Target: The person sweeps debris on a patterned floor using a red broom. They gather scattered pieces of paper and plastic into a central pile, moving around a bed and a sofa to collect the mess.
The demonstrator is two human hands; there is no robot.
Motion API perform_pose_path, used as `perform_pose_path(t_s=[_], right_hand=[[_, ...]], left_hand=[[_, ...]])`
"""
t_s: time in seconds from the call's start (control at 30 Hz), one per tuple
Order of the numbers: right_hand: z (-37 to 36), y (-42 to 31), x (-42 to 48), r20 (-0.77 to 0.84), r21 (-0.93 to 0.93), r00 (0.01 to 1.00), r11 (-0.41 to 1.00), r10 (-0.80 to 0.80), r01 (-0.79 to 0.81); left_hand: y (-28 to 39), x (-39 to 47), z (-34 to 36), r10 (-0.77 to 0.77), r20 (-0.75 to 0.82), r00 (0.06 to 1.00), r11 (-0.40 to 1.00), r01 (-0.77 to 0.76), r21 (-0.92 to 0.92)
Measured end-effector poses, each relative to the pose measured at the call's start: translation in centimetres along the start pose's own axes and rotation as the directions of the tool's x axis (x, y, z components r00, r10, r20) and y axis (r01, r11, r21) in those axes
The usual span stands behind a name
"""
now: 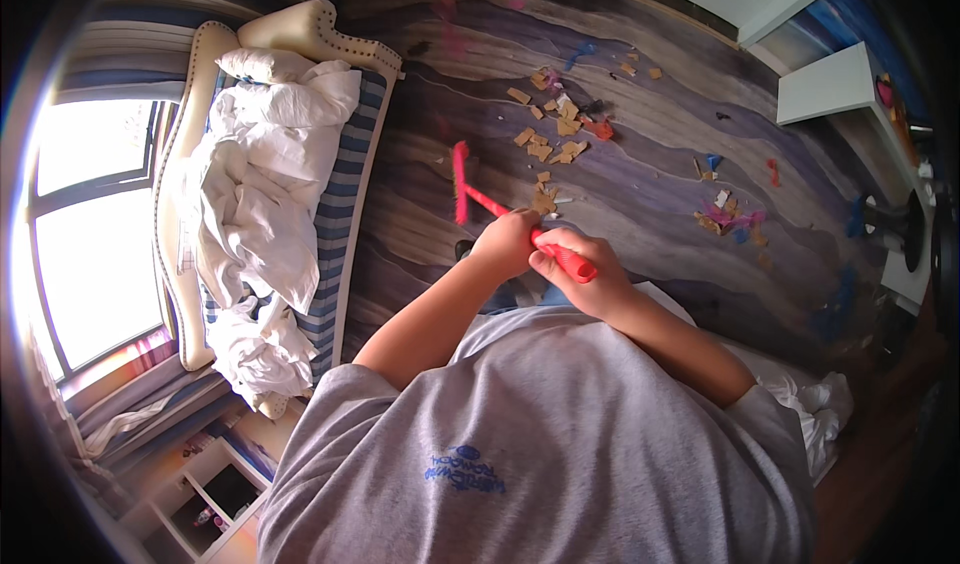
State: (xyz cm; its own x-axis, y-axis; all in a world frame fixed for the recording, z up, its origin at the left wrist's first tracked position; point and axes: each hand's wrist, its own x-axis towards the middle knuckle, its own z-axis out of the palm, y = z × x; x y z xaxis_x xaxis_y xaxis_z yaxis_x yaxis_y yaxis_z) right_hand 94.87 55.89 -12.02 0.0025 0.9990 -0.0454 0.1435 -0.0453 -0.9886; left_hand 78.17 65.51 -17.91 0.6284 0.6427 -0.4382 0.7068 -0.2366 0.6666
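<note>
A red broom slants across the front of my body, with its handle (pixel 486 200) running from my hands out to the broom head (pixel 460 183) at the left. My left hand (pixel 510 243) wraps around the handle's middle stretch. Close behind it, my right hand (pixel 589 267) grips near the handle's end, which sticks out past the fingers. The bristles sit on the left side of the head, over the wood-patterned floor (pixel 420 264). Torn cardboard pieces (pixel 568 125) lie scattered ahead, beyond the broom. A smaller bunch of scraps (pixel 546 198) lies just past my left hand.
On the left stands a bed with a cream studded frame (pixel 367 50) and rumpled white bedding (pixel 259 181). More scraps (pixel 724 219) with pink and blue bits lie at the right. A white desk (pixel 825 87) stands far right; white shelving (pixel 202 500) is at lower left.
</note>
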Motion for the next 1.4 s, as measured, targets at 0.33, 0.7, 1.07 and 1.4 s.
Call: perform_pose_path(t_s=[0.33, 0.7, 1.07, 1.4], right_hand=[[13.1, 5.9, 6.5, 0.282, 0.002, 0.94, 0.979, 0.193, -0.202], [22.5, 5.9, 12.5, -0.264, -0.054, 0.941, 0.971, 0.21, -0.232], [18.9, -6.8, 6.6, -0.592, -0.233, 0.803, 0.938, 0.074, -0.258], [22.3, -0.9, 3.8, -0.298, -0.034, 0.937, 0.979, 0.182, -0.2]], left_hand=[[-16.0, -4.0, -4.3, -0.154, 0.036, 0.987, 0.98, 0.148, 0.129], [-25.0, 4.3, -10.4, 0.076, 0.161, 0.984, 0.976, -0.106, 0.191], [-9.1, 3.7, -11.9, 0.412, 0.44, 0.798, 0.892, -0.453, -0.013], [-17.9, -3.2, -10.6, 0.196, 0.301, 0.933, 0.972, -0.226, 0.068]])
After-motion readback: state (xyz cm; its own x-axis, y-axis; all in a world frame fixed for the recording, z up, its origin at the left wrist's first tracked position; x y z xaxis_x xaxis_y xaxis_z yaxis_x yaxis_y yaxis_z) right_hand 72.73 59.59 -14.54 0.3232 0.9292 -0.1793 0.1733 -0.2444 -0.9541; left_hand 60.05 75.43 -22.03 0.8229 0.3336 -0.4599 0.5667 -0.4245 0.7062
